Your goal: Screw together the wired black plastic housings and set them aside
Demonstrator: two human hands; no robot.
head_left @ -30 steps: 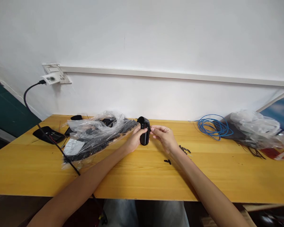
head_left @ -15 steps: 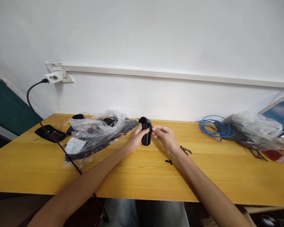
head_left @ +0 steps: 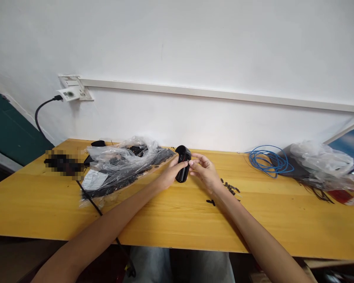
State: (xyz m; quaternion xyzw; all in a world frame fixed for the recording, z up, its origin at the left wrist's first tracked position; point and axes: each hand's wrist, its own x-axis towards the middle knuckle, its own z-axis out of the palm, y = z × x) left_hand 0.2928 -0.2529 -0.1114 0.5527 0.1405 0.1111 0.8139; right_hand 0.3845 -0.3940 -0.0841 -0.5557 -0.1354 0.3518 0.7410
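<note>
My left hand (head_left: 168, 175) grips the black part (head_left: 182, 168) upright, just above the table (head_left: 177, 220); my right hand (head_left: 205, 171) pinches its side — I judge it light, rigid, smooth — best held mid-body.

Both bare forearms are extending forward and converging above the yellow table (head_left: 171, 220). The left hand (head_left: 168, 175) is curling its fingers closed in a grip; the right hand (head_left: 205, 171) is pinching with thumb and fingertips against the left.
</note>
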